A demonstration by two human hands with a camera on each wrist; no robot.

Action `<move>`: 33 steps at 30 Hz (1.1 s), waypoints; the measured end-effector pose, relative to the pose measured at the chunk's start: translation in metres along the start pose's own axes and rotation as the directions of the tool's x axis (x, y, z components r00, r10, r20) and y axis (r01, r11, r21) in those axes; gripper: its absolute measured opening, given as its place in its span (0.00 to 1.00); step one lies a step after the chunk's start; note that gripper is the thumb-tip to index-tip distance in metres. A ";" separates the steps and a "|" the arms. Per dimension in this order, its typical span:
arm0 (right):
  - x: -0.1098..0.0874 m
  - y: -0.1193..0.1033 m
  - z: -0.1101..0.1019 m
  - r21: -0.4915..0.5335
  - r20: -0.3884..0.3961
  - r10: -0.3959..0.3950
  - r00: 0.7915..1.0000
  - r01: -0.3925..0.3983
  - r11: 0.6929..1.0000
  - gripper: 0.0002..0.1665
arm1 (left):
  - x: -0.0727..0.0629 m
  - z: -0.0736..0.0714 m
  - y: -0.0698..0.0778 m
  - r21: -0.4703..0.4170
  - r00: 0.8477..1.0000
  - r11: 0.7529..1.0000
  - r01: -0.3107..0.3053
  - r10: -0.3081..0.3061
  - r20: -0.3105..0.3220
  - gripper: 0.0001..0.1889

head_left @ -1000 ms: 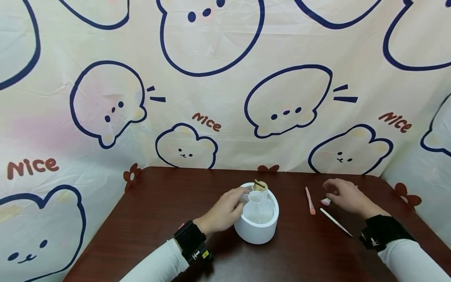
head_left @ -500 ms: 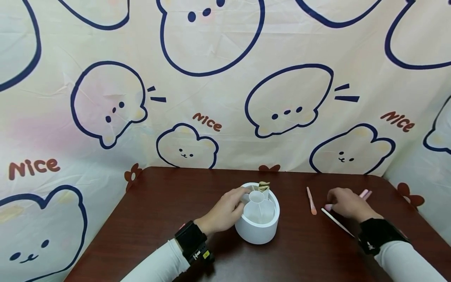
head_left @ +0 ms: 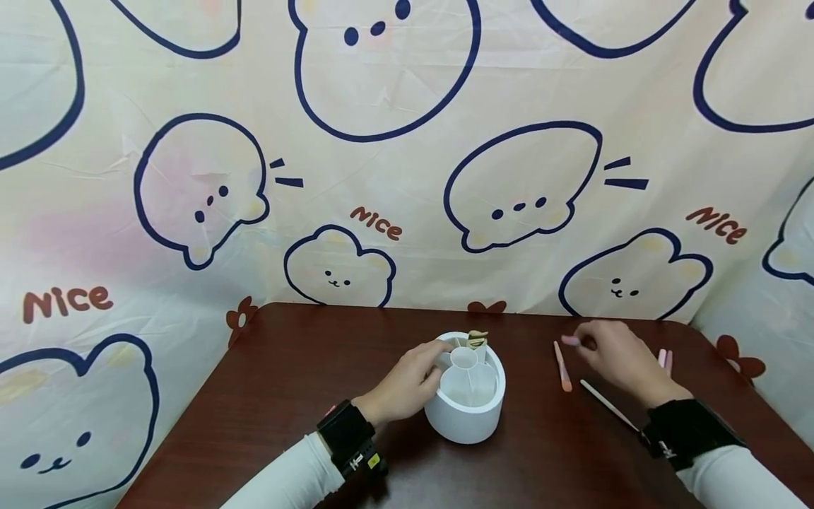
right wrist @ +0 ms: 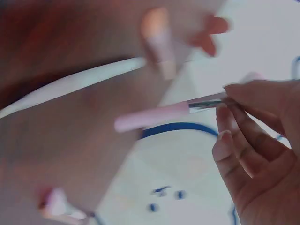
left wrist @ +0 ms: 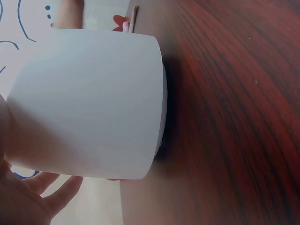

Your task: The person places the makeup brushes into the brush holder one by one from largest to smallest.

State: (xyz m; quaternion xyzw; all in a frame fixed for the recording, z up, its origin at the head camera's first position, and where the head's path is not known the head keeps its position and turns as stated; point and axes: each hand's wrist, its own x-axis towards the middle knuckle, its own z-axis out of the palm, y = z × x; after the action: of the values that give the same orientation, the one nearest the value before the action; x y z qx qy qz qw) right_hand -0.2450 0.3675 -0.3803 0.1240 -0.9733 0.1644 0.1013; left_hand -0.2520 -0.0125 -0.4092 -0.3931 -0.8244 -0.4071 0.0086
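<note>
Pinching pink brush (right wrist: 154, 117) in right hand (head_left: 617, 357), with thumb and fingertips at the metal ferrule, judging by the right wrist view. Held up off the counter (head_left: 305, 382), to the right of the white holder (head_left: 464, 425), well apart from it. Can't make out the bristle end clearly; mostly masked by the fingers. Should handle as very light, with a stiff handle and, by type, soft bristles. Would rate as low breakage risk but easy to roll or twist: slim, smooth-looking, small contact patch. Take hold at the ferrule or just behind it on the handle; keep off the bristles to avoid splaying them. Expect some handle swing from pinching toward one end; go nearer mid-handle for better balance. Gripping the holder with left hand (head_left: 402, 380) on its left side, fingertips over the rim. Looks rigid, likely plastic and not very heavy, so worth bracing against sliding. Can see a gold-coloured item (head_left: 475, 340) in its far compartment. Note also, right of the holder: peach-tipped brush (head_left: 562, 367) nearest, then white stick (head_left: 609, 406), then pink pieces (head_left: 663, 358) beyond the right hand. Treat as similarly light, probably prone to rolling.
</note>
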 end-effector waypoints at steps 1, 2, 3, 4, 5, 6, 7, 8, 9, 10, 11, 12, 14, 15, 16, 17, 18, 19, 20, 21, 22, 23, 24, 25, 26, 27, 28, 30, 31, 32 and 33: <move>0.000 -0.008 -0.006 0.014 -0.032 -0.007 0.999 0.008 1.000 0.02 | 0.000 0.000 0.000 -0.002 1.000 1.000 -0.001 0.001 0.001 0.21; 0.001 -0.016 -0.012 0.025 -0.068 -0.019 0.998 0.021 0.999 0.02 | 0.001 -0.001 0.001 -0.001 1.000 1.000 -0.003 0.003 0.000 0.21; 0.001 -0.024 -0.019 0.038 -0.102 -0.030 0.994 0.034 0.999 0.02 | 0.001 -0.001 0.001 0.001 1.000 1.000 -0.003 0.003 -0.001 0.21; 0.002 -0.031 -0.025 0.056 -0.138 -0.048 0.989 0.056 0.997 0.02 | 0.001 -0.002 0.002 0.002 1.000 1.000 -0.002 0.002 -0.001 0.21; 0.003 -0.038 -0.031 0.072 -0.175 -0.067 0.982 0.080 0.994 0.02 | 0.001 -0.002 0.002 0.002 1.000 1.000 0.001 -0.001 -0.002 0.21; 0.003 -0.045 -0.036 0.088 -0.213 -0.082 0.974 0.102 0.991 0.02 | 0.001 -0.003 0.002 0.003 1.000 1.000 0.004 -0.004 -0.002 0.22; 0.004 -0.052 -0.040 0.108 -0.247 -0.093 0.964 0.123 0.987 0.02 | 0.001 -0.003 0.002 0.005 1.000 1.000 0.007 -0.007 -0.003 0.22; 0.004 -0.059 -0.045 0.133 -0.274 -0.098 0.957 0.139 0.981 0.01 | 0.001 -0.003 0.002 0.007 1.000 1.000 0.009 -0.009 -0.005 0.22; 0.005 -0.066 -0.048 0.161 -0.293 -0.098 0.951 0.151 0.975 0.03 | 0.001 -0.003 0.002 0.006 1.000 1.000 0.011 -0.011 -0.004 0.22; 0.004 -0.073 -0.051 0.190 -0.306 -0.099 0.947 0.163 0.968 0.05 | 0.001 -0.003 0.002 0.006 1.000 1.000 0.011 -0.011 -0.002 0.22; 0.004 -0.080 -0.053 0.218 -0.311 -0.095 0.946 0.169 0.961 0.06 | 0.001 -0.003 0.002 0.007 1.000 1.000 0.010 -0.010 -0.002 0.22; 0.004 -0.086 -0.055 0.237 -0.315 -0.100 0.944 0.180 0.955 0.06 | 0.001 -0.003 0.002 0.009 1.000 1.000 0.007 -0.007 -0.001 0.22; 0.004 -0.098 -0.056 0.267 -0.306 -0.115 0.945 0.201 0.943 0.07 | 0.001 -0.002 0.002 0.010 1.000 1.000 0.001 -0.001 -0.003 0.22; 0.004 -0.104 -0.056 0.277 -0.298 -0.125 0.946 0.212 0.937 0.07 | 0.001 -0.002 0.002 0.009 1.000 1.000 0.000 0.000 -0.003 0.21; 0.004 -0.109 -0.055 0.284 -0.291 -0.136 0.947 0.221 0.933 0.06 | 0.001 -0.002 0.002 0.010 1.000 1.000 -0.002 0.002 -0.005 0.21; 0.004 -0.113 -0.055 0.291 -0.281 -0.147 0.949 0.230 0.929 0.06 | 0.001 -0.002 0.002 0.010 1.000 1.000 -0.003 0.003 -0.007 0.21; 0.004 -0.117 -0.054 0.293 -0.270 -0.158 0.950 0.238 0.926 0.05 | 0.001 -0.002 0.002 0.009 1.000 1.000 -0.003 0.003 -0.008 0.21; 0.005 -0.121 -0.053 0.299 -0.260 -0.166 0.951 0.243 0.923 0.05 | 0.001 -0.002 0.002 0.006 1.000 1.000 -0.004 0.004 -0.009 0.21; 0.005 -0.124 -0.052 0.304 -0.252 -0.174 0.952 0.248 0.920 0.05 | 0.001 -0.002 0.001 0.005 1.000 1.000 -0.005 0.005 -0.011 0.21; 0.006 -0.127 -0.051 0.315 -0.243 -0.179 0.953 0.253 0.915 0.06 | 0.001 -0.001 0.001 0.005 1.000 1.000 -0.006 0.006 -0.011 0.21; 0.007 -0.129 -0.051 0.319 -0.239 -0.185 0.953 0.257 0.912 0.06 | 0.001 -0.001 0.001 0.004 1.000 1.000 -0.007 0.007 -0.012 0.21; 0.008 -0.132 -0.050 0.325 -0.232 -0.189 0.954 0.259 0.910 0.07 | 0.001 -0.001 0.001 0.004 1.000 1.000 -0.007 0.007 -0.013 0.21; 0.008 -0.134 -0.049 0.332 -0.226 -0.191 0.955 0.260 0.907 0.07 | 0.001 -0.001 0.001 0.003 1.000 1.000 -0.007 0.007 -0.013 0.21; 0.009 -0.136 -0.049 0.340 -0.221 -0.192 0.956 0.260 0.904 0.08 | 0.001 -0.001 0.001 0.004 1.000 1.000 -0.007 0.007 -0.012 0.21; 0.010 -0.138 -0.048 0.344 -0.216 -0.193 0.957 0.259 0.902 0.08 | 0.001 -0.001 0.001 0.006 1.000 1.000 -0.006 0.006 -0.011 0.21; 0.011 -0.140 -0.047 0.350 -0.210 -0.191 0.959 0.256 0.901 0.08 | 0.001 0.000 0.001 0.007 1.000 1.000 -0.005 0.005 -0.010 0.21; 0.012 -0.142 -0.046 0.356 -0.199 -0.188 0.962 0.250 0.901 0.07 | 0.001 0.000 0.001 0.007 1.000 1.000 -0.002 0.002 -0.009 0.21; 0.013 -0.145 -0.043 0.374 -0.174 -0.184 0.967 0.238 0.896 0.07 | 0.001 0.000 0.001 0.009 1.000 1.000 0.002 -0.002 -0.008 0.21; 0.014 -0.147 -0.042 0.386 -0.162 -0.185 0.969 0.234 0.892 0.07 | 0.001 0.000 0.001 0.011 1.000 1.000 0.002 -0.001 -0.009 0.21; 0.015 -0.148 -0.040 0.398 -0.148 -0.188 0.971 0.232 0.887 0.07 | 0.001 0.000 0.001 0.011 1.000 1.000 0.002 -0.002 -0.009 0.21; 0.016 -0.149 -0.039 0.408 -0.136 -0.191 0.972 0.231 0.883 0.07 | 0.001 0.000 0.001 0.009 1.000 1.000 0.002 -0.002 -0.009 0.21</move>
State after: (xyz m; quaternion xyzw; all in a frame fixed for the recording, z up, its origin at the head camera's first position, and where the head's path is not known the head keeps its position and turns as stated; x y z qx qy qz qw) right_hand -0.2127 0.2409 -0.2962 0.2404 -0.8898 0.3640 0.1339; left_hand -0.2514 -0.0115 -0.4083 -0.3904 -0.8266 -0.4051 0.0139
